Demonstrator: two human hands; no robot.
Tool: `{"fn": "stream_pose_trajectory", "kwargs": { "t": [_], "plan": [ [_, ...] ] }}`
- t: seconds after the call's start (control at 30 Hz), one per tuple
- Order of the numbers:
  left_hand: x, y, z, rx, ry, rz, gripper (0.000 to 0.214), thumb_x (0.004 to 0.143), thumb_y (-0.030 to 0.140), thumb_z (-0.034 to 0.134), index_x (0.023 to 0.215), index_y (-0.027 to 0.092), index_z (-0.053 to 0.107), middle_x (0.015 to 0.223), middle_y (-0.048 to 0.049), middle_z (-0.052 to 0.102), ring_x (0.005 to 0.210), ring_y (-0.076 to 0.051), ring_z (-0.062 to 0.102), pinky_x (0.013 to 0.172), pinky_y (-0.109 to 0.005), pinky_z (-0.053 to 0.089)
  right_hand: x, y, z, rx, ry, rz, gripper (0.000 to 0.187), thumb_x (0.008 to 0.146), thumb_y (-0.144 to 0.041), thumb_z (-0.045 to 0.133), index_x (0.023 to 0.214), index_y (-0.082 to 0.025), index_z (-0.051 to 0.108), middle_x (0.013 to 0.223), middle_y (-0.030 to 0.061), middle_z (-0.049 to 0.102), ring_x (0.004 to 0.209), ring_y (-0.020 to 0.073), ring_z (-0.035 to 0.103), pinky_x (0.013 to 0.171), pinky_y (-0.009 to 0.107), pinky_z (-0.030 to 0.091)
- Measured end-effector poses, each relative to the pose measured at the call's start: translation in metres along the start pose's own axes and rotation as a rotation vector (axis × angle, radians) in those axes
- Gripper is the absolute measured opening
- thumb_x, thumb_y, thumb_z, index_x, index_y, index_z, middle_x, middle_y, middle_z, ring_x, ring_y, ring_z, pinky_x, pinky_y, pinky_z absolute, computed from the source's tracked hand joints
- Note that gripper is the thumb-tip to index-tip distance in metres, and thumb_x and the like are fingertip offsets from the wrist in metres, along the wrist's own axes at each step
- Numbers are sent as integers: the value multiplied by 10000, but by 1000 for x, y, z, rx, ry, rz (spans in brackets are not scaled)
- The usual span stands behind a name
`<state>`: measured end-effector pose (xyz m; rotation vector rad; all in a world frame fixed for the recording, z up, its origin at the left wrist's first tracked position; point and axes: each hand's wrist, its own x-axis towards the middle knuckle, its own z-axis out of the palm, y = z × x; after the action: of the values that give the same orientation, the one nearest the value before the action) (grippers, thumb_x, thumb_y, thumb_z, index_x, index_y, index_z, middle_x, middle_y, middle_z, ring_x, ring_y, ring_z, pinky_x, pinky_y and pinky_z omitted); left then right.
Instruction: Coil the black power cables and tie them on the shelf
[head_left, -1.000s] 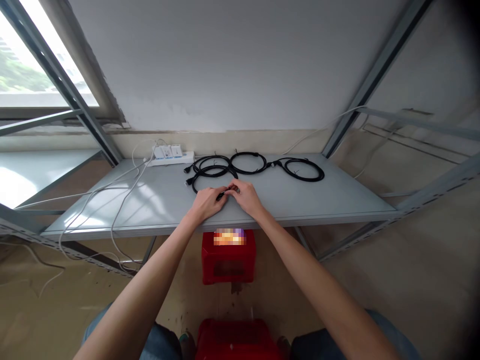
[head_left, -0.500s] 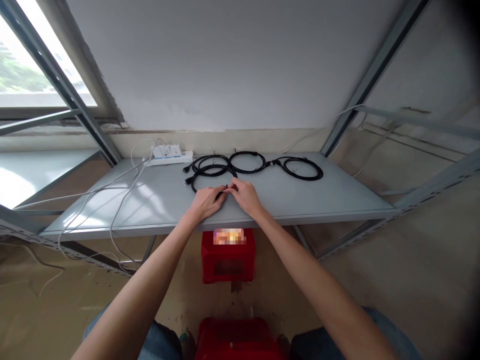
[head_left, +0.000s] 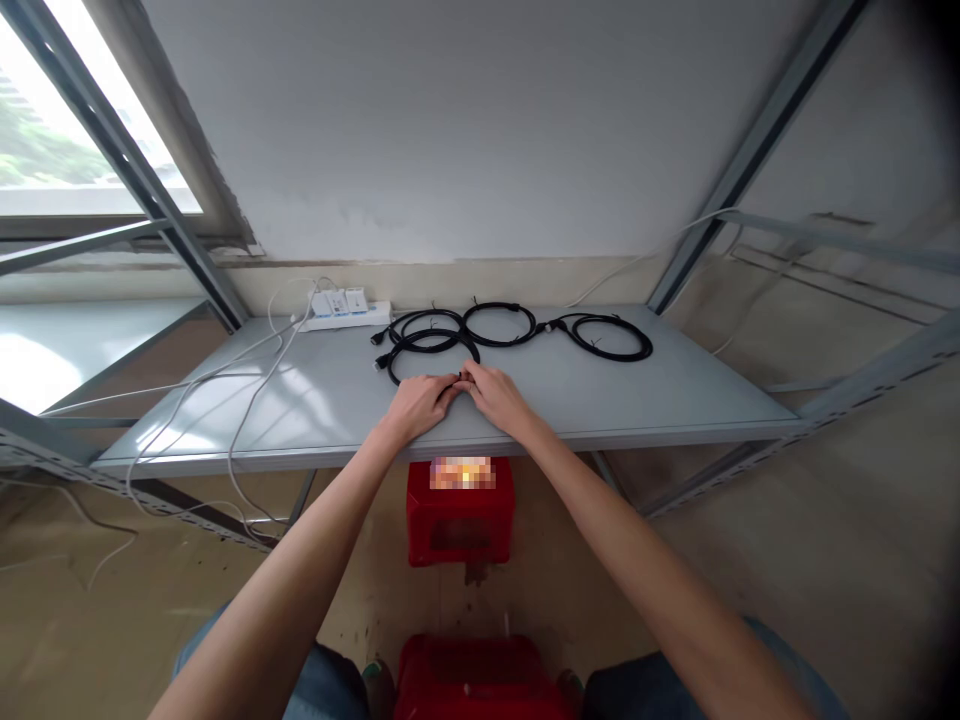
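- Left hand (head_left: 420, 403) and right hand (head_left: 496, 396) meeting fingertip to fingertip at frame centre, pinching the near edge of a black cable coil (head_left: 427, 346) on the grey surface (head_left: 637, 395).
- Coil lying flat just beyond the knuckles, toward upper centre; both hands equally near.
- Pinched part probably a tie or plug, hidden by fingers.
- Two more coils (head_left: 555, 328) behind, upper right of the hands.

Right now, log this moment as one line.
left hand: pinching nearest black cable coil | right hand: pinching same coil | surface: grey shelf
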<state>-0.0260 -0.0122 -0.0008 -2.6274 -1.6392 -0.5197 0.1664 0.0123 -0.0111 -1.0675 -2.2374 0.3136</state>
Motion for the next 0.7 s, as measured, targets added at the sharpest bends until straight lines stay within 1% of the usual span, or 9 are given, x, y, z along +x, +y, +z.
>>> {"fn": "stream_pose_trajectory", "kwargs": {
  "t": [0.1, 0.2, 0.3, 0.4, 0.47, 0.57, 0.7],
  "plan": [
    [0, 0, 1, 3, 17, 17, 457, 1097, 472, 326, 1156, 256, 725, 1053, -113, 793, 962, -276, 736, 770, -317, 461, 1, 1, -5, 3, -34, -27, 96, 1066, -287, 501, 1047, -233, 578, 987, 56, 729, 867, 225, 653, 730, 270, 391],
    [0, 0, 1, 8, 12, 34, 476, 1102, 474, 322, 1130, 247, 740, 1055, -119, 794, 971, -274, 739, 777, -315, 467, 6, 3, -16, -51, -109, -85, 106, 1063, -277, 509, 1096, -235, 600, 993, 55, 736, 866, 224, 653, 724, 267, 383],
    [1, 2, -1, 3, -2, 45, 498, 1103, 496, 320, 1126, 241, 746, 1066, -125, 795, 973, -278, 744, 778, -318, 472, 14, 1, -30, -183, -214, -158, 105, 1057, -259, 530, 1096, -235, 624, 956, 53, 736, 843, 221, 646, 689, 274, 342],
    [1, 3, -2, -16, -7, 42, 502, 1101, 509, 327, 1151, 249, 753, 1113, -119, 795, 1002, -278, 743, 792, -314, 481, 21, -4, -41, -332, -319, -228, 114, 1048, -206, 527, 1076, -224, 636, 1011, 67, 734, 830, 212, 639, 652, 288, 302],
    [1, 4, -2, -30, -8, 42, 478, 1101, 493, 344, 1197, 261, 750, 1158, -109, 790, 1036, -271, 738, 812, -308, 486, 25, -7, -46, -439, -378, -266, 152, 1045, -171, 509, 1098, -219, 643, 1028, 72, 727, 814, 203, 634, 638, 295, 287],
    [1, 3, -2, -41, -9, 52, 439, 1097, 460, 373, 1238, 274, 745, 1189, -100, 783, 1062, -269, 731, 844, -311, 491, 31, -9, -50, -576, -441, -343, 211, 1033, -120, 492, 1132, -210, 655, 997, 76, 715, 795, 191, 627, 632, 293, 289],
    [2, 1, 0, -30, -13, 44, 424, 1086, 454, 403, 1119, 238, 767, 1089, -117, 794, 1034, -287, 733, 842, -328, 492, 35, -11, -54, -693, -468, -494, 217, 1025, -97, 489, 1097, -181, 675, 989, 97, 703, 813, 188, 617, 624, 282, 312]
  ]
}}
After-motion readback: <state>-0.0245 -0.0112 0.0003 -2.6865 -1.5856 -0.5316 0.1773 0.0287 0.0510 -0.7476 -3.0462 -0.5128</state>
